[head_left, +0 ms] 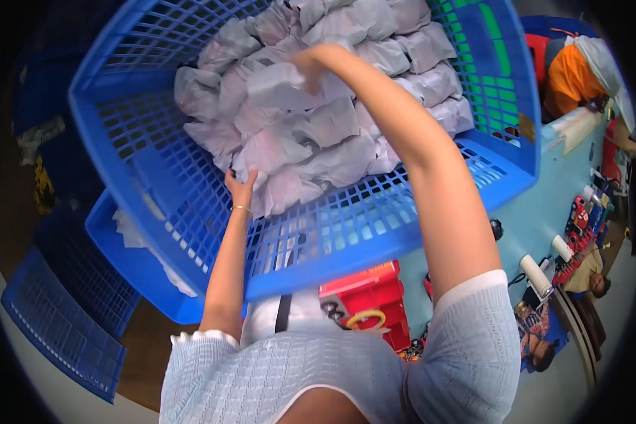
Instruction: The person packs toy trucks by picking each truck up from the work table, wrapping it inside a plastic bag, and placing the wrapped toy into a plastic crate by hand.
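Note:
A large blue plastic crate [304, 279] is in front of me, stacked with several packets in thin white wrapping, pinkish where their contents show through. My left hand [242, 187] is at the near left of the pile, thumb and fingers apart, touching the edge of a wrapped packet [272, 147]. Farther in, my right hand [314, 65] reaches over the pile and is smeared by motion. Its fingers point down at another white packet [279, 86], also blurred. Whether they grip it cannot be made out.
Another blue crate [109, 240] shows under the left side. Below the near rim are red bins [374, 300] with a yellow tape roll [366, 320]. To the right runs a light-blue worktable [505, 205] with red parts [579, 215] and white rolls [537, 275]. Other people sit along it.

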`<state>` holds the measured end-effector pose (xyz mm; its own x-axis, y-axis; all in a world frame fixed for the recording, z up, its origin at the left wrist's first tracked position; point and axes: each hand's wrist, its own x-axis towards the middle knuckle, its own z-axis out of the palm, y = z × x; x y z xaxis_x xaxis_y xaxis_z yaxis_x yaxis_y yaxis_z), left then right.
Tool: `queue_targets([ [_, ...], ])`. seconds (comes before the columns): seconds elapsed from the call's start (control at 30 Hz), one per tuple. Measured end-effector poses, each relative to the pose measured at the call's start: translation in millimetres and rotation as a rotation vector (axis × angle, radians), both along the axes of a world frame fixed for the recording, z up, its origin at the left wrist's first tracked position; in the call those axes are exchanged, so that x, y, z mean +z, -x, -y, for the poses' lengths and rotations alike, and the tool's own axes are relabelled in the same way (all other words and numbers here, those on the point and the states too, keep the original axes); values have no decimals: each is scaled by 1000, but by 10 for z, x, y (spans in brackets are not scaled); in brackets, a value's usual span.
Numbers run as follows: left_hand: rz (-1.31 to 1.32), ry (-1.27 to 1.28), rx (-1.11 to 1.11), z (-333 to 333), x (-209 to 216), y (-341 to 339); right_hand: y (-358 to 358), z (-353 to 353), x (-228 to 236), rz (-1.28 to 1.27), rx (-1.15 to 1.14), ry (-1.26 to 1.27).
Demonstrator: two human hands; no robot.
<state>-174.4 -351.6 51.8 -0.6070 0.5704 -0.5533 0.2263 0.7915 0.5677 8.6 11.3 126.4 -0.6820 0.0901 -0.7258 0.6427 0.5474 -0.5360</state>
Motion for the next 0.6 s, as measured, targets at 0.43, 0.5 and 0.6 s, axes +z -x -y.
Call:
queue_targets([
  [0.43,468,-125,80,-14,-369,-403,79,315,-978,-229,73,-742],
  [0.5,360,-98,50,100,-289,-169,199,665,-533,-386,-75,-880],
  [0.6,231,-93,98,59,-8,-263,-337,1017,436,-691,-407,-1036],
])
